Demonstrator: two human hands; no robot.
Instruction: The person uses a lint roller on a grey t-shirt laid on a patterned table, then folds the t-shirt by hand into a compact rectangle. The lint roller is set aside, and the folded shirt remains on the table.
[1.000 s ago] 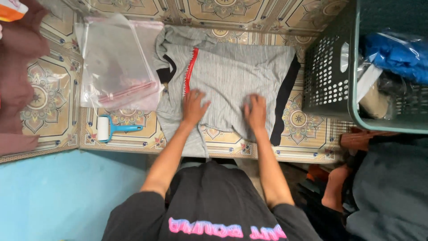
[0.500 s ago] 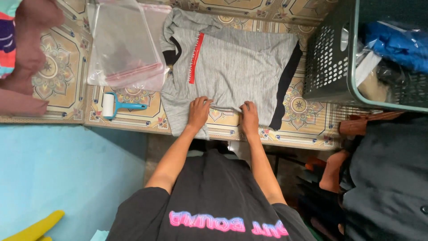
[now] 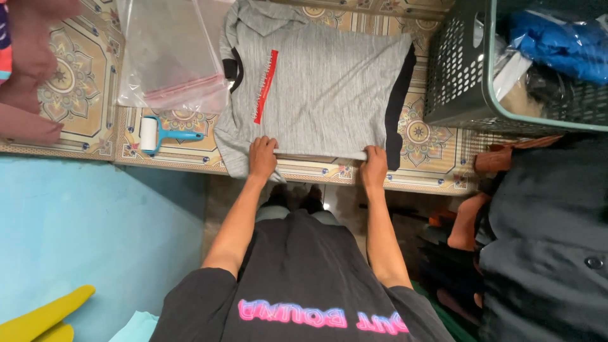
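Patterned tiles cover the surface (image 3: 76, 101). At upper left lies a clear plastic bag (image 3: 168, 54) with a red seal strip, a blue-handled lint roller (image 3: 166, 135) just below it. At upper right stands a dark mesh basket (image 3: 459, 69). Centre frame, a grey shirt (image 3: 323, 88) with 1 red vertical stripe lies flat; both hands, left (image 3: 262, 157) and right (image 3: 373, 166), pinch its near folded edge.

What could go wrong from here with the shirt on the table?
Both hands, left hand and right hand, pinch the near edge of the grey shirt right at the table edge, so it could slide off. The far sleeve already overlaps the clear plastic bag and might drag it. The lint roller lies close by.
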